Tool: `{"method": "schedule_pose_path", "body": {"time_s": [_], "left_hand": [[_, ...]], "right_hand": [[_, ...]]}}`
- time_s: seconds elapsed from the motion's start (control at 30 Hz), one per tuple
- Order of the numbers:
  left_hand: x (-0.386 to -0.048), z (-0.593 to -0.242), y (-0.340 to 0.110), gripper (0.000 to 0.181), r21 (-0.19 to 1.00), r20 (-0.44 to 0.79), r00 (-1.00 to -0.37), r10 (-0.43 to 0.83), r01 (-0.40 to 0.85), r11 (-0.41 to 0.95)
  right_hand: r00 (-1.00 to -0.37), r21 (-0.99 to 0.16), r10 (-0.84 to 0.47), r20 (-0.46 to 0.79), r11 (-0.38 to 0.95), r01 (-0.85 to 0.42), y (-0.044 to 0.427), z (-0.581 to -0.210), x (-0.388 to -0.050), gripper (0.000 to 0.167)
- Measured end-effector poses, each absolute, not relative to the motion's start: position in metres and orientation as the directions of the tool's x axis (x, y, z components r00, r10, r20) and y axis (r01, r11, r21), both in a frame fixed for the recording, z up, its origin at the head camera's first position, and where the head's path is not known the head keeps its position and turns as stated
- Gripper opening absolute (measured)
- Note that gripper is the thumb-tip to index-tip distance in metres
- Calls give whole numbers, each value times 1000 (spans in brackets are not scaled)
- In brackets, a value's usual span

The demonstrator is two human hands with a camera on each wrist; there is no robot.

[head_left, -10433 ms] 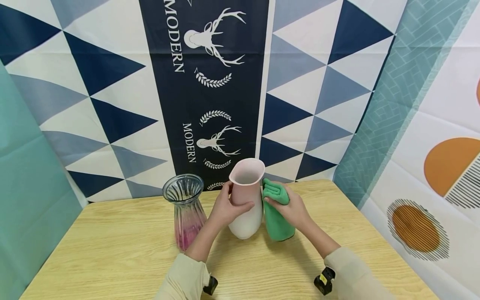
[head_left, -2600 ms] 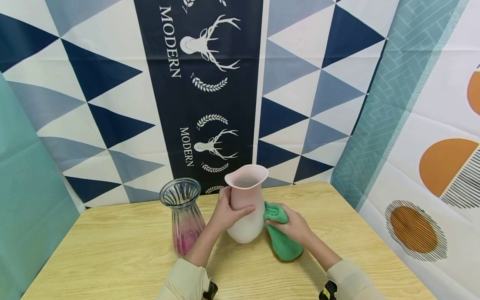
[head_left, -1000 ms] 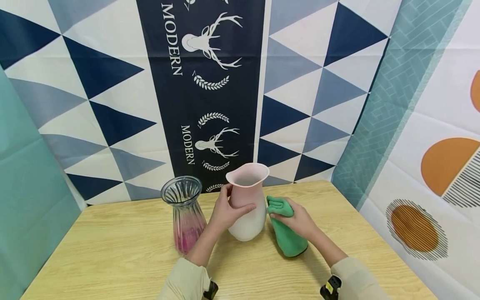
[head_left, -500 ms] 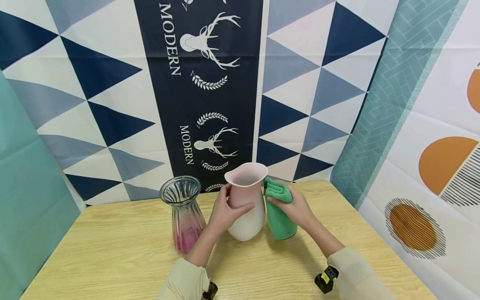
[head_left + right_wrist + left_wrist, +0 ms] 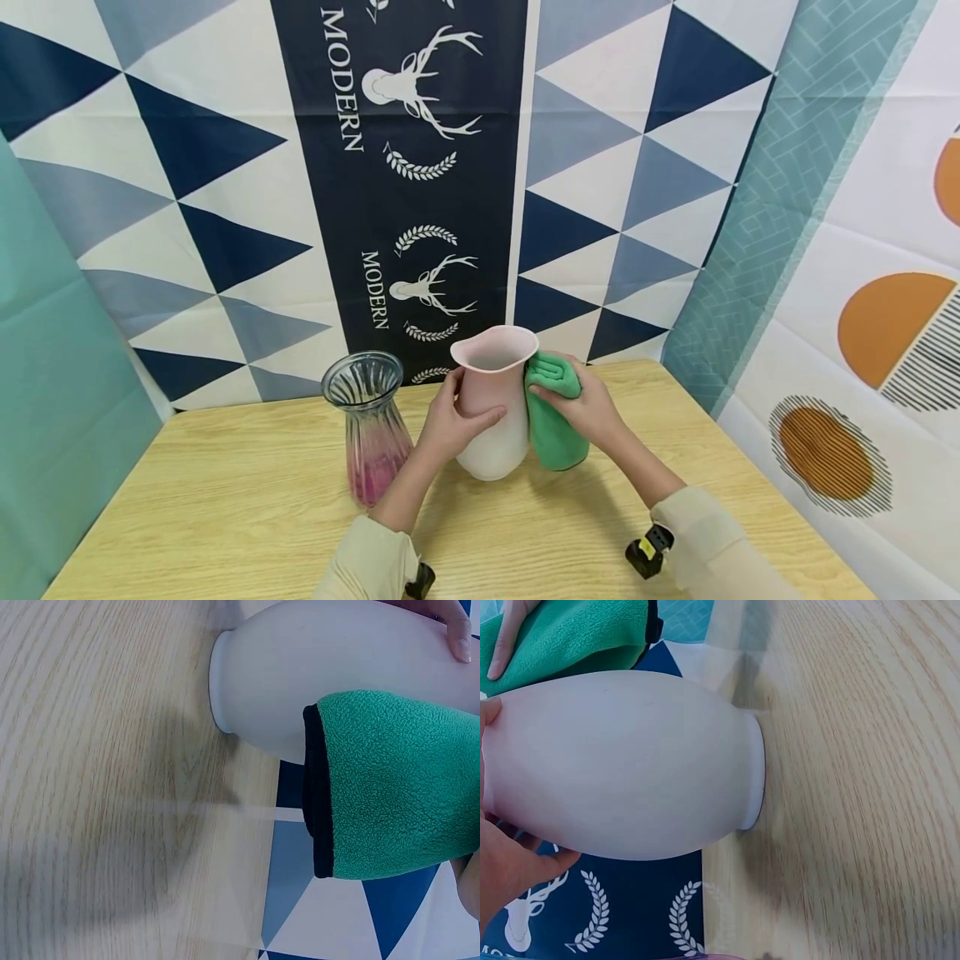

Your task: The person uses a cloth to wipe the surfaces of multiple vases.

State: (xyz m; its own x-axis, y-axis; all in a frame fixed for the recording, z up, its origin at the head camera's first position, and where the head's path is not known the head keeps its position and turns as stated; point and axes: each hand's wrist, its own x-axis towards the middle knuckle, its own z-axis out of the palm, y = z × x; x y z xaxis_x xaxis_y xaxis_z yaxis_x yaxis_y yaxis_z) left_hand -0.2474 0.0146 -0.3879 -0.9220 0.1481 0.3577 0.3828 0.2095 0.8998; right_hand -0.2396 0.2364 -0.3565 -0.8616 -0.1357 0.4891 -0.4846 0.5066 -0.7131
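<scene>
A pink-to-white vase (image 5: 491, 433) with a wavy rim stands upright on the wooden table (image 5: 247, 492); its white foot meets the wood in both wrist views. From the left, my left hand (image 5: 457, 421) grips it below the flared mouth, thumb across the front. My right hand (image 5: 588, 404) holds a folded green cloth (image 5: 557, 437) against the vase's right side, just under the rim. The cloth's lower end, edged in dark trim, hangs above the table in the right wrist view. Some fingers of both hands are hidden behind the vase and cloth.
A ribbed glass vase (image 5: 367, 433), bluish at the top and pink at the bottom, stands left of the pale vase, close to my left forearm. Behind the table hangs a patterned backdrop (image 5: 420, 200), and a white cloth wall (image 5: 847, 333) rises on the right.
My right hand has brought the cloth up and left, from lower beside the vase to just under its rim. Since the oldest frame the wavy rim has turned. My left hand keeps its grip.
</scene>
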Motion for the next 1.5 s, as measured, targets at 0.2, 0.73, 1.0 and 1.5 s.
{"method": "schedule_pose_path", "body": {"time_s": [0.2, 0.73, 1.0, 1.5], "left_hand": [[-248, -389, 15, 79, 899, 362, -920, 150, 387, 206], [-248, -389, 14, 83, 911, 334, -929, 161, 362, 197], [-249, -388, 13, 83, 912, 332, -928, 167, 361, 197], [-250, -389, 13, 82, 915, 325, -927, 186, 359, 187]], "right_hand": [[-861, -716, -144, 488, 498, -489, 233, -351, -238, 54], [-866, -705, -215, 452, 508, -495, 235, -354, -242, 57], [-889, -724, -224, 399, 518, -456, 237, -358, -241, 58], [-905, -726, -234, 355, 542, -424, 242, -373, -237, 53]]}}
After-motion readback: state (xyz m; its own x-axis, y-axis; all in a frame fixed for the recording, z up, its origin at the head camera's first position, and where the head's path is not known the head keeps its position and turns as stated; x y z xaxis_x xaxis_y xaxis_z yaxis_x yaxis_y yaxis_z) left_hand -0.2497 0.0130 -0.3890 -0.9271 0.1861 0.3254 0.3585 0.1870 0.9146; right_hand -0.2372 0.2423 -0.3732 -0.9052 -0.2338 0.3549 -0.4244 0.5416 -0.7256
